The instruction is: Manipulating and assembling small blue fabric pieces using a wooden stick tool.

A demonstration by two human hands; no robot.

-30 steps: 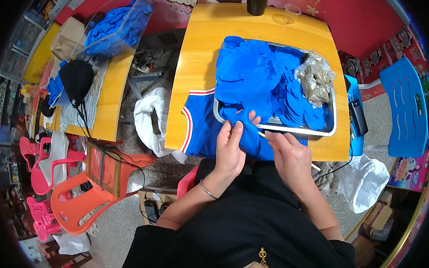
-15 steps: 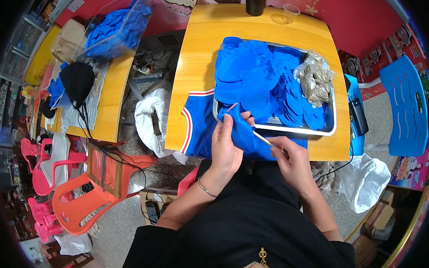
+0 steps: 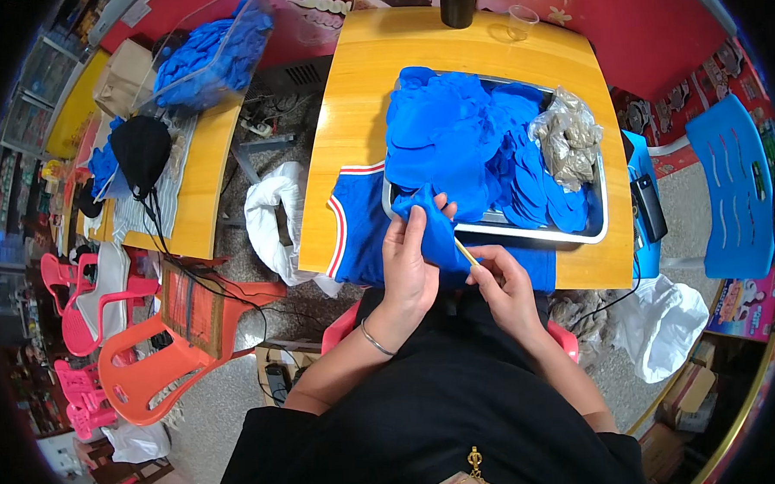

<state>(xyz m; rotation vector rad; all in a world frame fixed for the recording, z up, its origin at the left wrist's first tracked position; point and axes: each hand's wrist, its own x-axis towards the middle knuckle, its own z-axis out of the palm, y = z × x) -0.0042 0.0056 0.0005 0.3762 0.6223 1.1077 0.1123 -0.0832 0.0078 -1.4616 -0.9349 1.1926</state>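
Blue fabric piece [image 3: 435, 231] now lifted off the tray [image 3: 577, 232], left hand [image 3: 408, 263] clamped on it, right hand [image 3: 503, 284] pinching a thin stick [image 3: 466, 252].

Head-worn, looking steeply down and close over the yellow wooden table [image 3: 360, 113] and rectangular metal tray [image 3: 596, 226]; fisheye bending edges; forearms entering from below. Single view only.

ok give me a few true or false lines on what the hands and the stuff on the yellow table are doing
1. The left hand grips a small blue fabric piece. True.
2. The right hand holds scissors. False: it holds a thin yellow stick.
3. The metal tray holds blue fabric pieces. True.
4. The clear bag of grey stuffing lies on the floor. False: it sits in the tray.
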